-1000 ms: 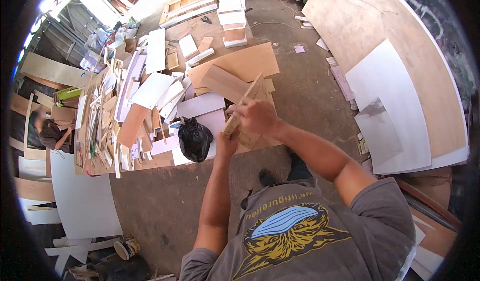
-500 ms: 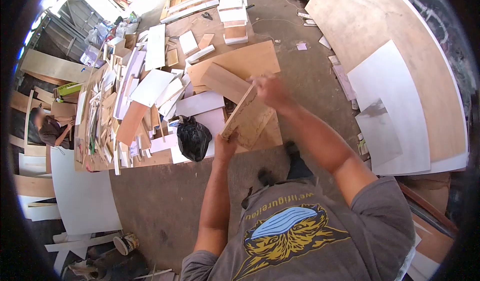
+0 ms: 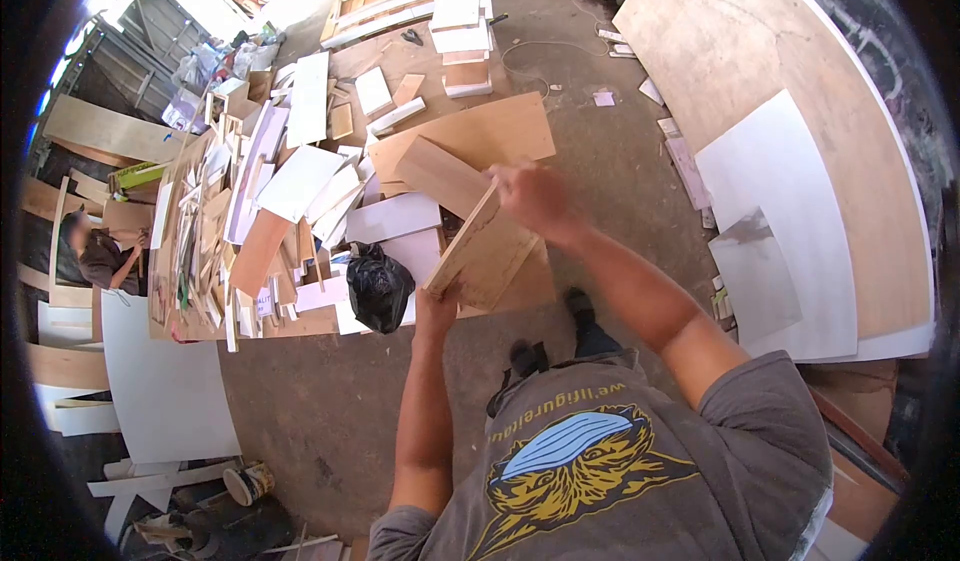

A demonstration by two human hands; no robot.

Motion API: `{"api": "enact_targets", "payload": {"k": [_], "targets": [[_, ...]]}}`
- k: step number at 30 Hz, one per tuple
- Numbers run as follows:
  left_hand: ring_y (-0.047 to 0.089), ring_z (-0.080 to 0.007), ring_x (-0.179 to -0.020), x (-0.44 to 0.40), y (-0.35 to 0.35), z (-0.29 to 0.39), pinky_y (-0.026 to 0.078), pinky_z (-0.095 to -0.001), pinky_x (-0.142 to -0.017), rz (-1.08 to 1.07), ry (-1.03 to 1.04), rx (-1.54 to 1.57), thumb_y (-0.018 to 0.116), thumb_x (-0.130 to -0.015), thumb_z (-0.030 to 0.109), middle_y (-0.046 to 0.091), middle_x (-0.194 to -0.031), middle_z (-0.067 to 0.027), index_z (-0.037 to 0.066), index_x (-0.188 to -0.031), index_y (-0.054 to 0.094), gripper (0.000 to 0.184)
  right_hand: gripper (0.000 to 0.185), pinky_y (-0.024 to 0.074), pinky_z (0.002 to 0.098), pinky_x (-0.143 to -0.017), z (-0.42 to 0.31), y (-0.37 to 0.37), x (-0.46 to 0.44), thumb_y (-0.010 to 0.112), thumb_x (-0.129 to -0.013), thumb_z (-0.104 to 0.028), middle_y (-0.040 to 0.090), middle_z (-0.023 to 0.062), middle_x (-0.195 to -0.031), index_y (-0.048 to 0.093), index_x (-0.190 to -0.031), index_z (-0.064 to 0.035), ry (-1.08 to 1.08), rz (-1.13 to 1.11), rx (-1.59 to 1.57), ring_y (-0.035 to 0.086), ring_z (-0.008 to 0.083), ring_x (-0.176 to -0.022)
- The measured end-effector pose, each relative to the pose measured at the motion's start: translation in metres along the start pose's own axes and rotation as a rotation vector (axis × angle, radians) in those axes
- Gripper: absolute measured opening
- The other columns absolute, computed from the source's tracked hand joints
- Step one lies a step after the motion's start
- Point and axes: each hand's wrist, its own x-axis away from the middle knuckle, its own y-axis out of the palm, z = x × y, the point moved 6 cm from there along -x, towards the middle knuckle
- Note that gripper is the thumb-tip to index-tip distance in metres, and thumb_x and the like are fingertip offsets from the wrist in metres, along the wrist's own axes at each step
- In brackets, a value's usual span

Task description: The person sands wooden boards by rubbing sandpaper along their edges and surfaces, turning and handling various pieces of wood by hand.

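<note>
A wooden board point(image 3: 492, 261) is held tilted over the near right corner of the work table. My left hand point(image 3: 437, 308) grips its lower left end, fingers wrapped round the edge. At the board's upper end is my right hand point(image 3: 540, 201), its fingers curled close to the narrow edge. Motion blurs that hand, and whatever may be inside it is hidden. Just left of the board sits a black plastic bag point(image 3: 379, 289). Behind lie a brown plank point(image 3: 443, 174) and a wider tan panel point(image 3: 515, 126).
Wood offcuts and white panels point(image 3: 300, 176) crowd the table's left side. Large sheets point(image 3: 790, 211) lean on the right. A person point(image 3: 100, 254) is at the far left. A bucket point(image 3: 250, 483) lies on the floor at lower left.
The board and my left hand have shifted slightly left and down in the view. My right hand has moved a little left and lower, still at the board's upper end.
</note>
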Motion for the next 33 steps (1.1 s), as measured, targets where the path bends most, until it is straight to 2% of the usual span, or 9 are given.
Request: {"api": "enact_targets", "payload": {"k": [3, 9, 12, 15, 18, 22, 25, 28, 33], "targets": [[0.065, -0.0092, -0.07, 0.001, -0.002, -0.007, 0.051, -0.0307, -0.06, -0.028, -0.091, 0.021, 0.072, -0.098, 0.012, 0.074, -0.08, -0.0079, -0.003, -0.11, 0.073, 0.02, 0.023, 0.0575, 0.0475, -0.078, -0.035, 0.013, 0.023, 0.06, -0.098, -0.021, 0.072, 0.0188, -0.101, 0.078, -0.111, -0.0148, -0.133, -0.114, -0.097, 0.072, 0.039, -0.088], [0.061, -0.0073, -0.069, 0.003, -0.001, -0.016, 0.049, -0.0305, -0.058, 0.01, -0.126, 0.045, 0.071, -0.098, 0.013, 0.072, -0.077, -0.0038, -0.003, -0.106, 0.074, 0.018, 0.029, 0.0578, 0.043, -0.079, 0.031, -0.003, -0.009, 0.061, -0.1, -0.025, 0.075, 0.0135, -0.095, 0.076, -0.116, -0.0062, -0.001, 0.191, -0.329, 0.074, 0.036, -0.089], [0.058, -0.0071, -0.066, 0.013, 0.002, -0.029, 0.047, -0.0296, -0.057, 0.024, -0.171, 0.056, 0.071, -0.099, 0.014, 0.068, -0.073, -0.001, -0.004, -0.1, 0.073, 0.018, 0.037, 0.0546, 0.0375, -0.071, 0.085, 0.048, 0.001, 0.058, -0.104, -0.032, 0.072, 0.0044, -0.083, 0.074, -0.107, 0.0012, 0.276, 0.149, -0.825, 0.07, 0.0234, -0.077], [0.054, -0.0069, -0.068, 0.017, 0.014, -0.024, 0.045, -0.0272, -0.059, 0.02, -0.216, 0.119, 0.074, -0.098, 0.018, 0.062, -0.072, 0.0019, -0.004, -0.093, 0.07, 0.023, 0.044, 0.0492, 0.0315, -0.068, 0.121, 0.083, 0.021, 0.053, -0.108, -0.035, 0.066, -0.0012, -0.079, 0.069, -0.097, 0.0047, 0.644, -0.302, -1.033, 0.061, 0.0127, -0.074], [0.053, -0.0066, -0.072, 0.015, 0.027, -0.016, 0.044, -0.0261, -0.062, 0.125, -0.177, 0.19, 0.076, -0.097, 0.02, 0.062, -0.076, 0.0026, -0.004, -0.095, 0.069, 0.024, 0.042, 0.0467, 0.0293, -0.067, 0.11, 0.049, 0.004, 0.056, -0.108, -0.035, 0.061, -0.0006, -0.079, 0.066, -0.093, 0.0029, 0.406, -0.212, -1.026, 0.056, 0.0109, -0.072], [0.062, -0.0102, -0.088, -0.005, 0.032, -0.004, 0.051, -0.0273, -0.079, 0.005, -0.243, 0.24, 0.078, -0.092, 0.012, 0.071, -0.099, -0.005, -0.005, -0.119, 0.07, 0.033, 0.037, 0.0508, 0.0431, -0.075, 0.084, 0.012, -0.018, 0.061, -0.102, -0.036, 0.069, 0.0162, -0.08, 0.073, -0.104, -0.0007, 0.125, -0.007, -0.821, 0.069, 0.0291, -0.079], [0.067, -0.0181, -0.113, -0.008, 0.028, 0.008, 0.051, -0.0326, -0.098, -0.136, -0.297, 0.457, 0.081, -0.085, 0.007, 0.07, -0.128, -0.0145, -0.004, -0.142, 0.059, 0.062, 0.031, 0.052, 0.0463, -0.077, 0.062, 0.007, -0.01, 0.063, -0.1, -0.031, 0.071, 0.0207, -0.088, 0.072, -0.109, -0.002, -0.006, 0.035, -0.72, 0.071, 0.0387, -0.088], [0.067, -0.0178, -0.113, -0.012, 0.029, 0.026, 0.051, -0.0328, -0.098, -0.292, -0.304, 0.208, 0.083, -0.084, 0.01, 0.072, -0.124, -0.0128, -0.004, -0.139, 0.061, 0.061, 0.027, 0.0535, 0.0456, -0.078, 0.038, -0.001, 0.01, 0.064, -0.1, -0.025, 0.072, 0.0212, -0.094, 0.072, -0.112, -0.0028, -0.065, -0.038, -0.639, 0.071, 0.0396, -0.091], [0.073, -0.0264, -0.075, -0.059, 0.049, 0.101, 0.054, -0.0381, -0.068, -0.004, -0.109, -0.218, 0.073, -0.093, 0.016, 0.071, -0.083, -0.022, -0.001, -0.117, 0.07, 0.03, 0.022, 0.0555, 0.0421, -0.072, 0.005, 0.013, 0.027, 0.062, -0.101, -0.019, 0.074, 0.0185, -0.098, 0.072, -0.112, -0.0035, -0.188, -0.03, -0.543, 0.072, 0.0373, -0.085]]}}
